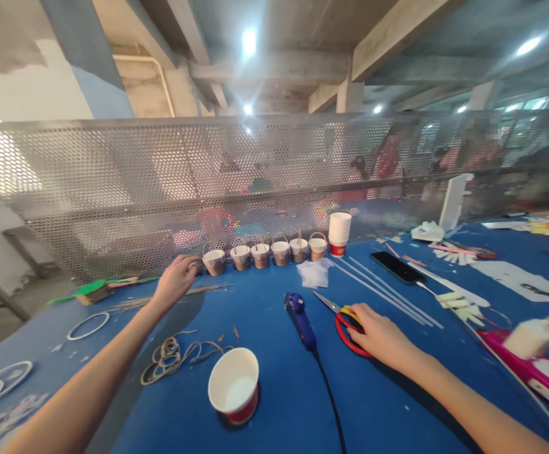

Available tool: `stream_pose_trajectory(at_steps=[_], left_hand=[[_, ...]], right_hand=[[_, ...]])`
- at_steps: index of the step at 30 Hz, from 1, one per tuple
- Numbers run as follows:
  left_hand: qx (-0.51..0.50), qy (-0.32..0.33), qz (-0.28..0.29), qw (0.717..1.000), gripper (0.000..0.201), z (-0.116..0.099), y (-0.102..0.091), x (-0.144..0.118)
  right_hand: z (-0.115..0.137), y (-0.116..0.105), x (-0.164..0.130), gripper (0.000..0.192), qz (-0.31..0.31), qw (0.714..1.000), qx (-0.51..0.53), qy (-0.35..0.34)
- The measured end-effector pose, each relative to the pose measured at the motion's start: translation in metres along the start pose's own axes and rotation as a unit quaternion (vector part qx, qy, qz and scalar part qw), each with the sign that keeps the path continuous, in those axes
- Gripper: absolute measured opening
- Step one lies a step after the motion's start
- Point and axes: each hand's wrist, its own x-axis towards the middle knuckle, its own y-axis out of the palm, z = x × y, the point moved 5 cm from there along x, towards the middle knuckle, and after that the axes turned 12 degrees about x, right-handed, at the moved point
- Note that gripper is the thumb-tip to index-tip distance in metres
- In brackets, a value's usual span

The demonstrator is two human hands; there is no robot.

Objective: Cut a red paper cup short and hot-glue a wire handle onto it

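Note:
My left hand point(178, 277) reaches to the back of the blue table, beside the leftmost of several small paper-cup buckets point(214, 263) with brown wrapping and looped handles. Its fingers are curled together; a small dark thing shows at the fingertips, too unclear to name. My right hand point(375, 331) has its fingers round the handles of scissors point(350, 318), red and yellow, lying on the table with blades pointing left. Between the hands lie a blue corded hand tool point(302, 321), a white paper cup point(234, 384) with a red base, and a tangle of cord point(173, 359).
A stack of paper cups point(340, 233) stands by the perforated metal screen point(127, 189). Clear sticks point(387, 293), a phone point(397, 267) and a pink power strip point(534, 372) lie to the right. At left are white rings point(88, 326) and a green tape roll point(91, 291).

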Motion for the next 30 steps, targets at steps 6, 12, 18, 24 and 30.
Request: stream_pose_trajectory(at_steps=[6,12,18,24,30], left_hand=[[-0.067,-0.018,0.001,0.998,0.025,-0.029,-0.089,-0.069],[-0.246,-0.075,0.017,0.966,0.028,-0.06,-0.147,-0.167],[-0.373,-0.16,0.072,0.911,0.022,-0.07,-0.155,-0.242],[-0.512,-0.179,0.136,0.829,0.021,-0.089,-0.144,-0.232],[-0.641,-0.222,0.25,0.691,0.038,-0.063,-0.126,-0.229]], right_hand=[[0.013,-0.005,-0.01,0.031,-0.027,0.998,-0.05,-0.005],[0.026,-0.017,-0.02,0.02,-0.052,0.996,-0.063,-0.024],[0.08,-0.059,-0.045,0.025,-0.145,0.985,0.006,-0.093],[0.22,-0.038,-0.107,0.018,-0.053,0.848,0.309,-0.427],[0.291,0.002,-0.102,0.017,0.064,0.768,0.384,-0.508]])
